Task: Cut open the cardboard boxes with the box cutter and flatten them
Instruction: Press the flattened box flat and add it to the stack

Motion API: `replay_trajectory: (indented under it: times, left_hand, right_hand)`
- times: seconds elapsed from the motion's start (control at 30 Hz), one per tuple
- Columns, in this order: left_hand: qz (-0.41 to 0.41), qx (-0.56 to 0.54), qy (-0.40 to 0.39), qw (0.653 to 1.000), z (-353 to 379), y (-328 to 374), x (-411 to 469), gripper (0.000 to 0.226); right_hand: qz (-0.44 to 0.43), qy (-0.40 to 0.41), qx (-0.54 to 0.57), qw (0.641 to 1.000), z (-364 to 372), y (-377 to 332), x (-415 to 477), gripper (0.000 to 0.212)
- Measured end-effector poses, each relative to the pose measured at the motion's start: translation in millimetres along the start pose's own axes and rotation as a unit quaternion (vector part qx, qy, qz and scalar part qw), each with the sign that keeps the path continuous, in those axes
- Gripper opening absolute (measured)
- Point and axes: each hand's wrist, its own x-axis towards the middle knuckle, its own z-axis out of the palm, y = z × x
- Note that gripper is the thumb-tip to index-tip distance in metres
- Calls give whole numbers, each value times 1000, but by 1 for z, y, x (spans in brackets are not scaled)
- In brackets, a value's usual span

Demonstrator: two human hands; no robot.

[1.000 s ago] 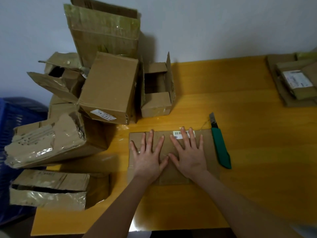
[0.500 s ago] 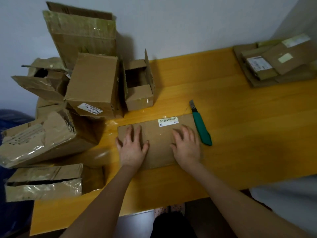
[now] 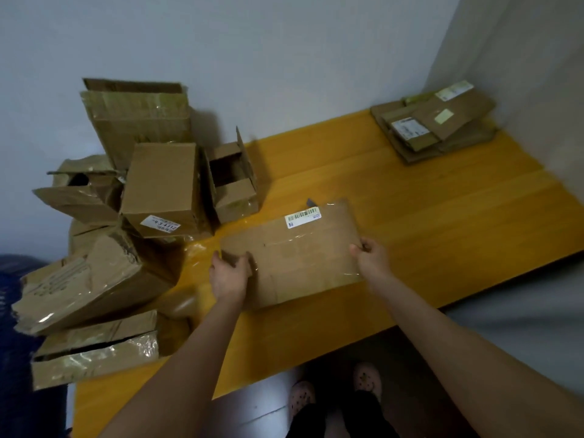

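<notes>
A flattened cardboard box point(image 3: 297, 257) with a barcode label near its far edge is raised off the yellow table point(image 3: 426, 222). My left hand point(image 3: 229, 275) grips its left edge and my right hand point(image 3: 369, 257) grips its right edge. The box cutter point(image 3: 310, 202) lies on the table behind the flattened box; only its blade tip shows, the green handle is hidden. A pile of unflattened boxes point(image 3: 161, 188) stands at the left, among them a small open box point(image 3: 232, 181).
A stack of flattened boxes point(image 3: 436, 124) lies in the far right corner by the wall. More crumpled taped boxes point(image 3: 91, 343) crowd the table's near left. A blue bin point(image 3: 15, 343) stands left of the table. My feet point(image 3: 331, 390) are below the front edge.
Both hands went from pressing flat on the cardboard to gripping its left and right edges, and lifted it. It now covers most of the box cutter. The camera has pulled back.
</notes>
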Motion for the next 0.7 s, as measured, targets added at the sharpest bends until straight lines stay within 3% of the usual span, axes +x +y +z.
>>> replay_trajectory:
  times: [0.23,0.4,0.7]
  left_hand:
    - [-22,-98,-112,989,46,67,-30,49]
    - [16,-103,-114,988,105,127,-64,34]
    - [-17,-149,-150,977,213,207,-126,49]
  right_hand:
    - [-15,47,-40,998,-92,-26,39,43]
    - [-23,67,-44,997,-165,-35,84,40]
    - [-26,99,-132,986,-292,-53,171,30]
